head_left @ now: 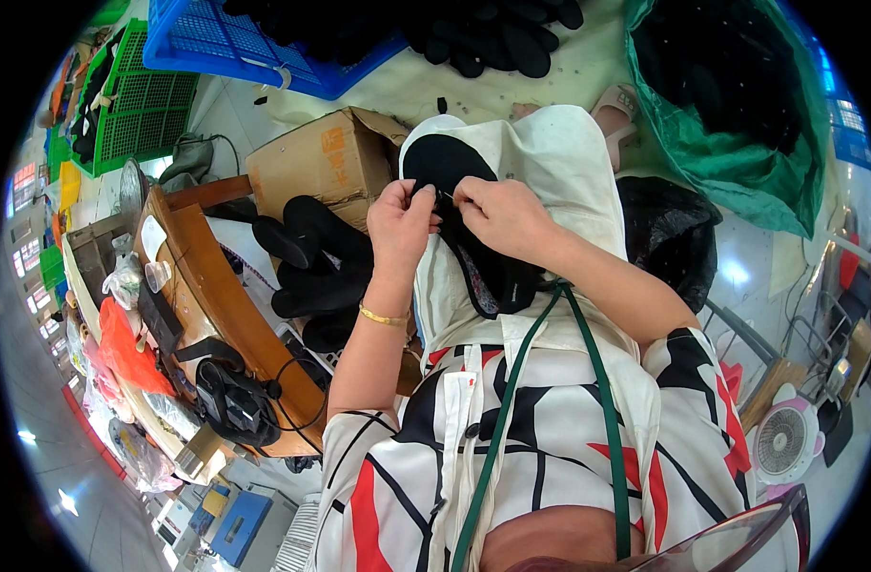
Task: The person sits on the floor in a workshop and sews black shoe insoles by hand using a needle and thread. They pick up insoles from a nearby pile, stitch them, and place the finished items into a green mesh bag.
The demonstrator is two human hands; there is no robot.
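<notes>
Shoe upper (445, 164), black, on white cloth (559, 157) in my lap, looks light and floppy; left hand (400, 219) and right hand (497, 214) pinch its edge, where I'd keep hold.

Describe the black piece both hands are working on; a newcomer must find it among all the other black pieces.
Start at the cream cloth draped over the person's lap. On it lies one black shoe piece, pinched by the left hand and right hand. Unlike the black pieces piled to its left, it sits alone on the cloth.
</notes>
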